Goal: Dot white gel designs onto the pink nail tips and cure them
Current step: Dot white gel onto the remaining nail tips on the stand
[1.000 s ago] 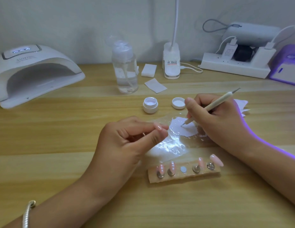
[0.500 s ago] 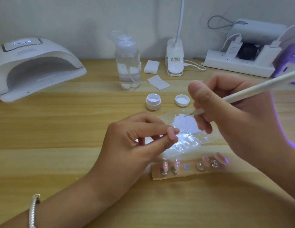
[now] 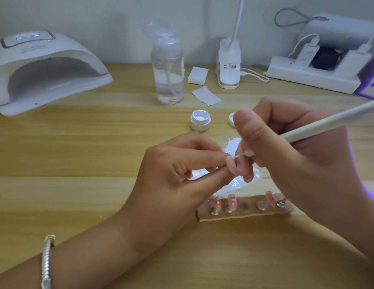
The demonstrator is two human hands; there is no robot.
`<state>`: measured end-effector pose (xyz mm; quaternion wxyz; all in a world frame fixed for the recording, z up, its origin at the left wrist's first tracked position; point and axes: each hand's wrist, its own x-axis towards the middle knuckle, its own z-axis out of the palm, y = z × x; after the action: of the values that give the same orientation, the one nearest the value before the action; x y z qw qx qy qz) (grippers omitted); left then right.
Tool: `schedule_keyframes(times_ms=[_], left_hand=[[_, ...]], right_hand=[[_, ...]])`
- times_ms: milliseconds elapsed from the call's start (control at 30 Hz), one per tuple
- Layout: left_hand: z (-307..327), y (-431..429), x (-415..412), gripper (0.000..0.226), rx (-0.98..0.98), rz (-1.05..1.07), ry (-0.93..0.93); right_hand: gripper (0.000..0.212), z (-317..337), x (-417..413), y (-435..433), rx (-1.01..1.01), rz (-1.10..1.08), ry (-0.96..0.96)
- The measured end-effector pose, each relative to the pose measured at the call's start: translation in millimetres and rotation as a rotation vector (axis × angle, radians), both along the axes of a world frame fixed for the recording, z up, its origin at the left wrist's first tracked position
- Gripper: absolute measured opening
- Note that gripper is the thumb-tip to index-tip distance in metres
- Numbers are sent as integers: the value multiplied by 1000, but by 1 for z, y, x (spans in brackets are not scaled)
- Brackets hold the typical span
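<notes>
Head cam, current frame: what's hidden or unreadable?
Head view only.
Hidden: jar lid, mostly behind the thumb of the right hand.
Cut off by the right edge: dotting tool rear end; purple device.
Too small: any dots on the nail tip pinched by the left hand.

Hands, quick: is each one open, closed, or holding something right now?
Left hand: pinches a pink nail tip.
Right hand: grips the white dotting tool.
</notes>
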<state>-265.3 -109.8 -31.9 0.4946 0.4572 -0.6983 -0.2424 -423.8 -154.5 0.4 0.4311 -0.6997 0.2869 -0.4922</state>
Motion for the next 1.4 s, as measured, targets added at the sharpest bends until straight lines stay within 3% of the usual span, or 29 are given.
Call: schedule_keyframes(times_ms=[1400], left_hand=[[1, 1, 0, 8, -33, 6, -43]], right_hand=[[35, -1, 0, 1, 32, 6, 36]])
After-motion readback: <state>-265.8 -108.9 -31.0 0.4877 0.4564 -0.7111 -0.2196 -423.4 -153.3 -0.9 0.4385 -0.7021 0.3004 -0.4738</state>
